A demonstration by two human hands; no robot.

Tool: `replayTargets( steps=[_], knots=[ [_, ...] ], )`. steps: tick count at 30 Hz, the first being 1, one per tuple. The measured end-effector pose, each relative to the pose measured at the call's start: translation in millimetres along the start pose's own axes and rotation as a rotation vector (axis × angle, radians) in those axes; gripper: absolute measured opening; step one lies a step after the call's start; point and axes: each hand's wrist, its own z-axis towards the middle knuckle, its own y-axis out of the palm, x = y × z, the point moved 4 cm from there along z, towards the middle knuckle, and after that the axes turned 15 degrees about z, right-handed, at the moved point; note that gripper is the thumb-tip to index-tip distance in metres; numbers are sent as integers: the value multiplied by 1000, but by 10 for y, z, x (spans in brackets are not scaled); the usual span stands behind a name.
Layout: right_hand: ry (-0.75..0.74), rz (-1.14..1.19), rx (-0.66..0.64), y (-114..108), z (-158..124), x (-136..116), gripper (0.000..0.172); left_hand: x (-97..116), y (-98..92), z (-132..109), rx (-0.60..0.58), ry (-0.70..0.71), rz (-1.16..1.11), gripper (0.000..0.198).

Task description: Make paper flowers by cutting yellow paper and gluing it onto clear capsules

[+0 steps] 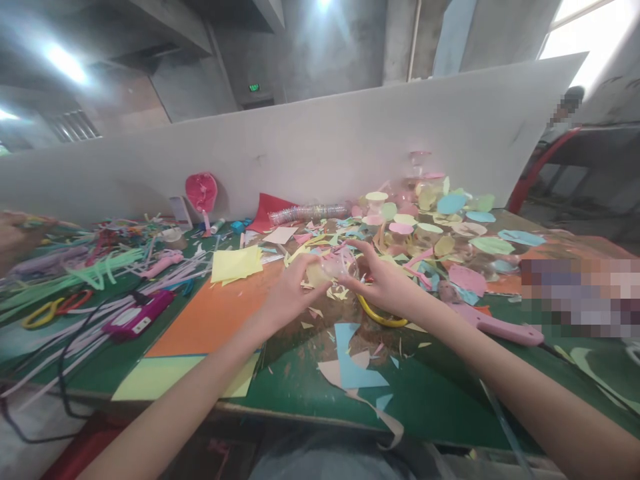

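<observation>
Both of my hands meet over the middle of the table around a small clear plastic cup, which looks tilted on its side. My left hand has its fingers closed on the cup's left part, with a pale yellow piece by them. From the right, my right hand grips the other end between thumb and fingers. Fingers partly hide the cup. A yellow scissors handle shows just below my right hand. Paper scraps surround both hands, including a cut light-blue piece nearer to me.
A pink glue gun lies right; another lies left near a magenta power strip. Orange paper and yellow squares lie left. Stacked clear cups and paper discs sit behind. Another person's hand appears far left.
</observation>
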Motion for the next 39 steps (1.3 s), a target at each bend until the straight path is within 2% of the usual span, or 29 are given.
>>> replayTargets(
  steps=[6, 15, 19, 27, 39],
  knots=[
    [-132, -6, -29, -80, -26, -85, 57, 23, -52, -15, 96, 156, 53, 37],
    [-104, 24, -59, -58, -20, -26, 58, -22, -53, -48, 149, 280, 77, 35],
    [-78, 17, -47, -58, -24, -25, 59, -9, -57, -58, 197, 302, 83, 36],
    [-59, -29, -19, -62, -37, -58, 60, -38, -26, -66, 203, 315, 85, 37],
    [-124, 34, -25, -58, -16, -1, 64, -15, -44, -65, 232, 324, 46, 38]
  ],
)
